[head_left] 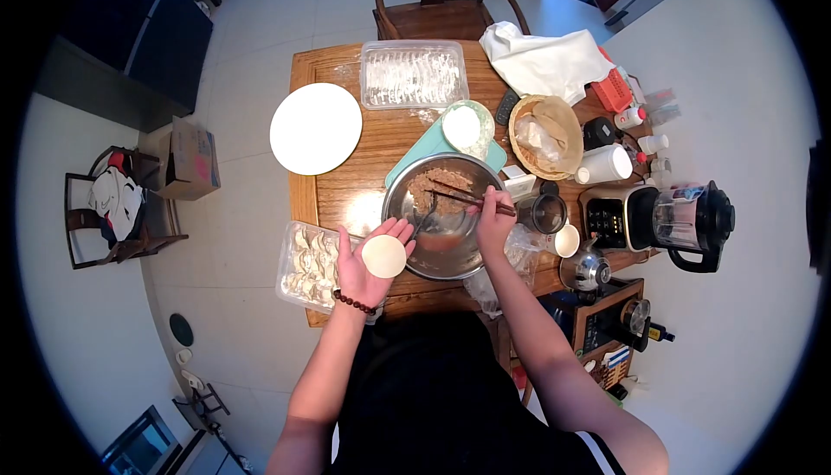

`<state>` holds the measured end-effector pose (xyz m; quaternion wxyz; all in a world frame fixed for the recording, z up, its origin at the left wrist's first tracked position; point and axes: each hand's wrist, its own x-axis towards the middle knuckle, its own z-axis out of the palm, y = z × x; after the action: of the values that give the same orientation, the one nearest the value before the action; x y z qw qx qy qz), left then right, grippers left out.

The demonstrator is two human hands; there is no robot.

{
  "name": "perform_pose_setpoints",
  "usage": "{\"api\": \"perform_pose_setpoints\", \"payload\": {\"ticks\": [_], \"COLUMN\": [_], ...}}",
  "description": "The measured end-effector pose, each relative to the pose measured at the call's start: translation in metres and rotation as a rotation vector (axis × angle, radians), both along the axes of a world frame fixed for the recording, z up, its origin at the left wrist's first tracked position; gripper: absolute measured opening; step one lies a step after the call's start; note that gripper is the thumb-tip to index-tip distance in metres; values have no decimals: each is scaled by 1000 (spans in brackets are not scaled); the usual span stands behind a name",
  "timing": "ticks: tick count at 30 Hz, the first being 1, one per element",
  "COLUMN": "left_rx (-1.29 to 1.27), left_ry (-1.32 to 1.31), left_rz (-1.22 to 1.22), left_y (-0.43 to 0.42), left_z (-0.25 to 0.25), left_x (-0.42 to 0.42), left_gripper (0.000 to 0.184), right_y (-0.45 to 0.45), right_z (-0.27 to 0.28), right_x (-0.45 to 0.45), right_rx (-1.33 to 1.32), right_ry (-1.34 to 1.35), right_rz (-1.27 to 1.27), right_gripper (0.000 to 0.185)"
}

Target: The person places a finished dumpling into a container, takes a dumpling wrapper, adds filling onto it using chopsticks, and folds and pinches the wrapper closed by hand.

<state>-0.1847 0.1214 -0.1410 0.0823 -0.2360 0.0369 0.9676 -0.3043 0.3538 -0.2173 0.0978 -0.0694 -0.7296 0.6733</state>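
A round, pale dough wrapper (383, 256) lies flat on the upturned palm of my left hand (363, 274), whose fingers are spread. My right hand (494, 222) is closed round dark chopsticks (459, 194), and their tips reach into a large metal bowl (394, 182). Pinkish minced filling (430, 182) sits toward the far side of this bowl, with a dark utensil beside it. Left of and partly behind my left hand, a clear plastic tray (282, 278) holds several folded dumplings (309, 260).
A white round plate (316, 129) and a floured plastic tray (414, 74) lie farther back. Beyond the metal bowl, a bowl of white flour (467, 127) rests on a green board (415, 157). On the right stand a basket (569, 139), a blender (684, 220) and a kettle (588, 272).
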Motion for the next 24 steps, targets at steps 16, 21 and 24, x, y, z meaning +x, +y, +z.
{"api": "perform_pose_setpoints", "payload": {"ticks": [16, 21, 24], "left_rx": [-3, -26, -60], "left_ry": [-2, -12, -5], "left_rz": [0, 18, 11], "left_y": [5, 13, 18], "left_z": [-2, -11, -18], "left_x": [-1, -9, -17], "left_gripper": [99, 100, 100], "right_y": [22, 31, 37], "right_z": [2, 18, 37], "right_x": [-5, -1, 4], "right_rx": [-216, -330, -414], "right_ry": [-24, -77, -87], "right_rz": [-136, -177, -164], "right_gripper": [31, 30, 29]}}
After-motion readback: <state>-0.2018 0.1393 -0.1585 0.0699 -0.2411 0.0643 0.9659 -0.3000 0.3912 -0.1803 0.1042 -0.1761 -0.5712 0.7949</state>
